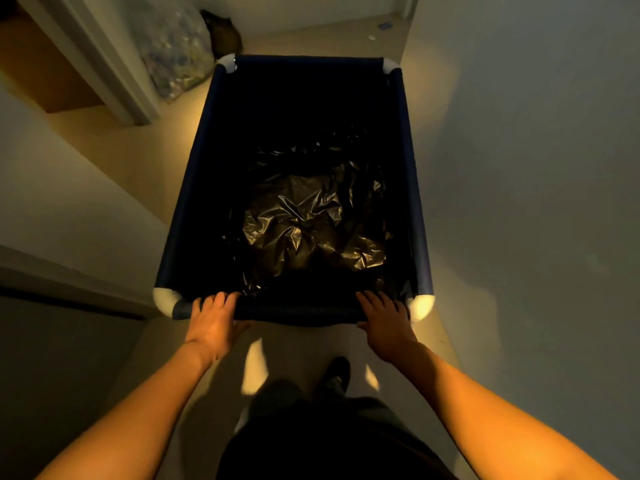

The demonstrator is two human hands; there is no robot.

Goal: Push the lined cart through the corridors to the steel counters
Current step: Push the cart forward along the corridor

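Observation:
A dark blue fabric cart with white corner joints fills the middle of the head view, seen from above. A crumpled black plastic liner covers its bottom. My left hand grips the near rim on the left side, fingers curled over the bar. On the right side of the same rim my right hand holds on, close to the white corner. Both arms reach forward from the bottom of the frame. No steel counters are in sight.
The corridor is narrow and dim. A grey wall runs close along the cart's right. On the left are a pale wall and a door frame. A clear bag of bottles and a dark bag lie ahead left.

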